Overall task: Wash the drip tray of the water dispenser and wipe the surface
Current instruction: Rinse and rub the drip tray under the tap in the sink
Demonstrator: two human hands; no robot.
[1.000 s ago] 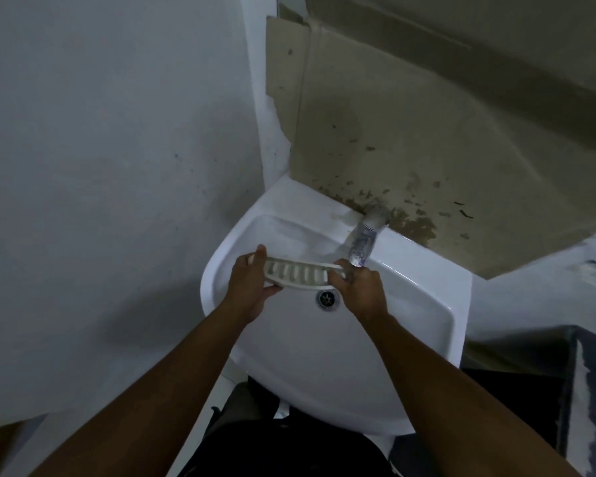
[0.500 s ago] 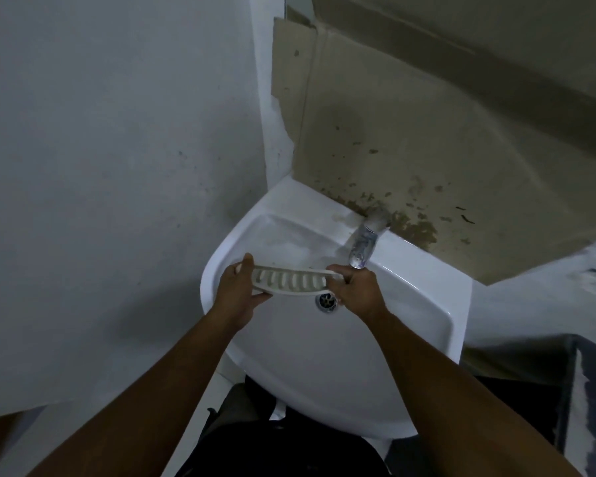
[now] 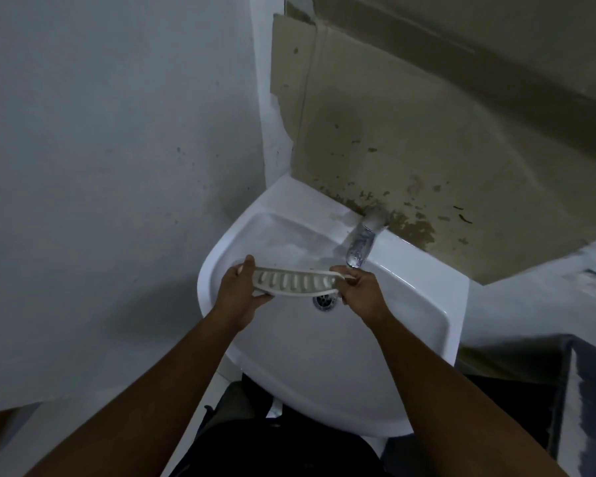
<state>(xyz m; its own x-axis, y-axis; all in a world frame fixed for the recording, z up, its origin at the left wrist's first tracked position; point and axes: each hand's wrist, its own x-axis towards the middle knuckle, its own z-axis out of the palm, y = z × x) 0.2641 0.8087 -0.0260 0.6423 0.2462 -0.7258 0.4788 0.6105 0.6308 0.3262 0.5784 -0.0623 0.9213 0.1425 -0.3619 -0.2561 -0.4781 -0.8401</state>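
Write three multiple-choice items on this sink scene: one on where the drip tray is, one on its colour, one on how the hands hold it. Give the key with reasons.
1. Where is the drip tray?
A. lying on the floor
B. held over the sink basin, near the drain
C. resting on top of the tap

2. What colour is the drip tray?
A. white
B. red
C. black

3. How is the tray held?
A. by the left hand alone
B. by neither hand
C. by both, the left hand at one end and the right hand at the other

Key: 1 B, the tray hangs above the white basin just beside the drain. 2 A, its slotted face shows pale white. 3 C, each hand has a grip on one end.
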